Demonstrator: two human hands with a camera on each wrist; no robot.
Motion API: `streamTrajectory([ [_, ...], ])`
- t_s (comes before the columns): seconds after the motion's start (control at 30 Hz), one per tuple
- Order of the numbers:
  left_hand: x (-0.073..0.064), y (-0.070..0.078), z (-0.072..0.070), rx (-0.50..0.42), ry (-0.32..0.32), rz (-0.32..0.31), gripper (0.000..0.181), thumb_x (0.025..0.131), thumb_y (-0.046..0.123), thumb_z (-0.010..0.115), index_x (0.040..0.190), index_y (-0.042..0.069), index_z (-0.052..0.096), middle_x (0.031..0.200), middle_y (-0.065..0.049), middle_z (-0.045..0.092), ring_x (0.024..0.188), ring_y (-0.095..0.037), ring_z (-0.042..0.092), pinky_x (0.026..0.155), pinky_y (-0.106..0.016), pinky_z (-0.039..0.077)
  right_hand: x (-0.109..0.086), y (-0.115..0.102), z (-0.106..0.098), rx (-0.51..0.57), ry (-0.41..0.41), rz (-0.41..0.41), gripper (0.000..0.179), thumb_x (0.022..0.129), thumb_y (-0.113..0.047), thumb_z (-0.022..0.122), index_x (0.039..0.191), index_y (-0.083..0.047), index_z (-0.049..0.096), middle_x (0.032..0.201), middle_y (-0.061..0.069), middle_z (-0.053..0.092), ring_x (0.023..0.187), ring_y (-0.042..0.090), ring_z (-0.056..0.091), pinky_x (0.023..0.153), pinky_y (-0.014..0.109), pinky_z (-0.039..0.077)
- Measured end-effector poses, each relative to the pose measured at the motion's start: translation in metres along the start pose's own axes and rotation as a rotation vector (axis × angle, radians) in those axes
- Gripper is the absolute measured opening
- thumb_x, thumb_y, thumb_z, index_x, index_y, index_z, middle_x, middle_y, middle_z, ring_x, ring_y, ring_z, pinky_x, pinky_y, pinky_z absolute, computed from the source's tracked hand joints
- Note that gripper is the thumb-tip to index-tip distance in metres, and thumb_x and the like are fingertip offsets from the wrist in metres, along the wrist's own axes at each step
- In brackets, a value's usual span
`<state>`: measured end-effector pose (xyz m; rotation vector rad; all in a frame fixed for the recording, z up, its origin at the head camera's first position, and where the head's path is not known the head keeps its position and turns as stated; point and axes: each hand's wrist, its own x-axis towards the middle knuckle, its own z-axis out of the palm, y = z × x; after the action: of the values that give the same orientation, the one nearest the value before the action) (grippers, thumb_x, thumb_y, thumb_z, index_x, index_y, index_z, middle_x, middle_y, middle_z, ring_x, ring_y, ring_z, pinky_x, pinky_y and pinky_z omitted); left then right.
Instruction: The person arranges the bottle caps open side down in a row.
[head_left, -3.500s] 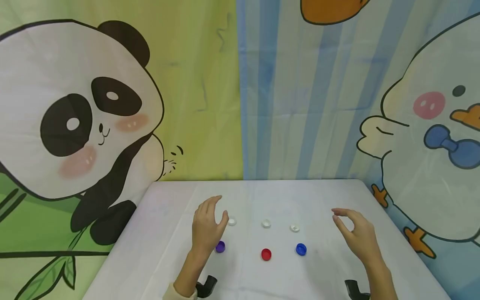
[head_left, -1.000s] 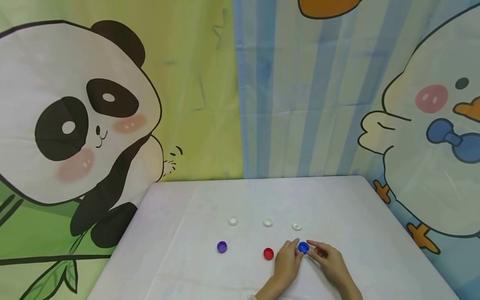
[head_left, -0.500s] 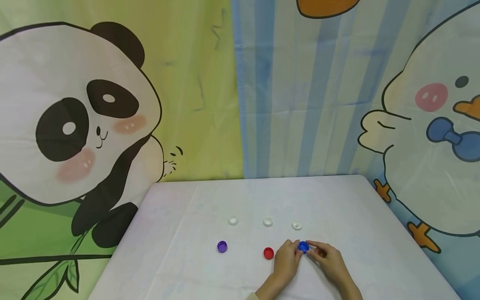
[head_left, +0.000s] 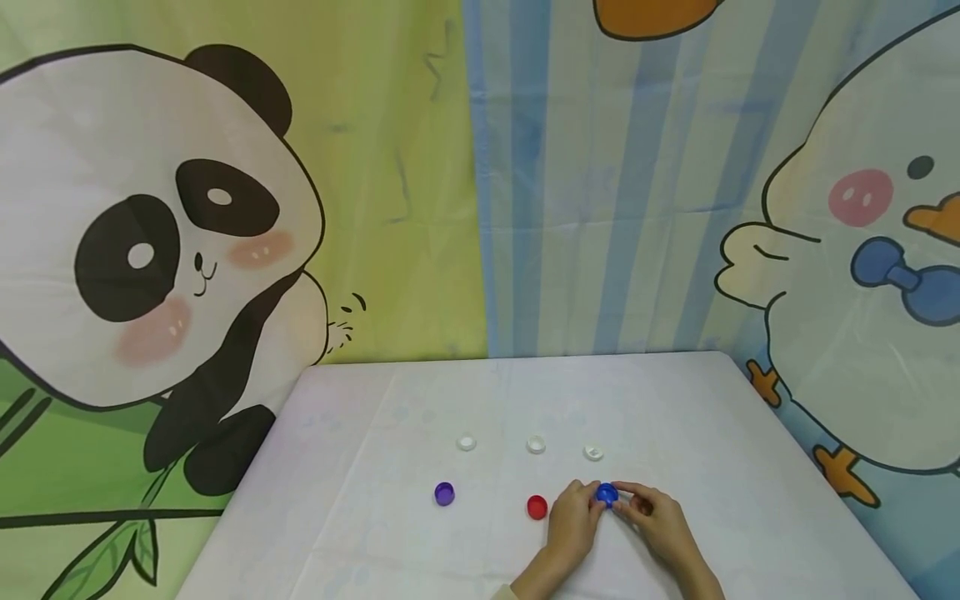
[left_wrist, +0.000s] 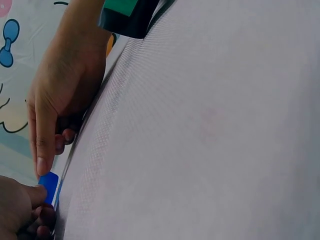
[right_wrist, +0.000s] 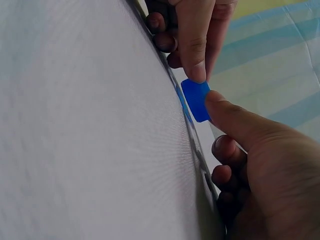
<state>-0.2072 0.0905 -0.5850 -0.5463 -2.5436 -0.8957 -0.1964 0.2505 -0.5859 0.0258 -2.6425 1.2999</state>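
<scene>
A small blue bottle cap (head_left: pixel 607 495) is held between my two hands, its open side facing up in the head view. My left hand (head_left: pixel 573 522) pinches it from the left, the thumb at the near side and a fingertip at the far side. From the right my right hand (head_left: pixel 660 525) pinches the same cap with thumb and forefinger. The right wrist view shows both thumbs on the side of the blue cap (right_wrist: pixel 197 100), close over the tabletop. The other fingers of both hands are curled under. A red bottle cap (head_left: pixel 537 507) lies just left of my left hand.
Further left on the white table (head_left: pixel 360 542) lies a purple cap (head_left: pixel 444 494). Behind these sit a left white cap (head_left: pixel 466 442), a middle white cap (head_left: pixel 536 445) and a right white cap (head_left: pixel 593 452). Cartoon-printed curtains (head_left: pixel 405 167) hang beyond the table.
Both hands, apart and holding nothing in the oldest frame, have come together around the blue cap and taken hold of it. Over the last second they have barely moved.
</scene>
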Motion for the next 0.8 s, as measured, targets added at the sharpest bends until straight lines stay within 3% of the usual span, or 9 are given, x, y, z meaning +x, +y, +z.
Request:
streamTrajectory([
  [0.4,0.003,0.000,-0.005,-0.187,-0.018,-0.070,0.029,0.082,0.018,0.064,0.111,0.016,0.063,0.071,0.011,0.049,0.060,0.004,0.040,0.052,-0.009,0.032,0.002,-0.010,-0.004,0.029,0.038,-0.041,0.029,0.074,-0.032,0.071,0.100,-0.021,0.067,0.061,-0.007,0.048,0.049,0.003,0.040,0.043,0.019,0.034],
  [0.6,0.008,0.003,-0.016,-0.270,0.027,-0.018,0.029,0.084,0.019,0.062,0.113,0.016,0.061,0.071,0.009,0.052,0.057,0.005,0.041,0.051,-0.006,0.033,0.003,-0.029,-0.013,0.001,0.091,-0.118,0.026,0.076,-0.025,0.071,0.101,-0.020,0.067,0.061,-0.009,0.046,0.051,0.002,0.039,0.044,0.019,0.034],
  [0.8,0.015,0.010,-0.031,-0.339,0.095,0.042,0.030,0.086,0.018,0.060,0.116,0.017,0.059,0.073,0.006,0.055,0.058,0.006,0.043,0.052,-0.003,0.035,0.003,-0.049,-0.023,0.051,0.133,-0.151,0.025,0.077,-0.023,0.070,0.101,-0.021,0.066,0.062,-0.008,0.047,0.055,0.004,0.041,0.048,0.020,0.035],
])
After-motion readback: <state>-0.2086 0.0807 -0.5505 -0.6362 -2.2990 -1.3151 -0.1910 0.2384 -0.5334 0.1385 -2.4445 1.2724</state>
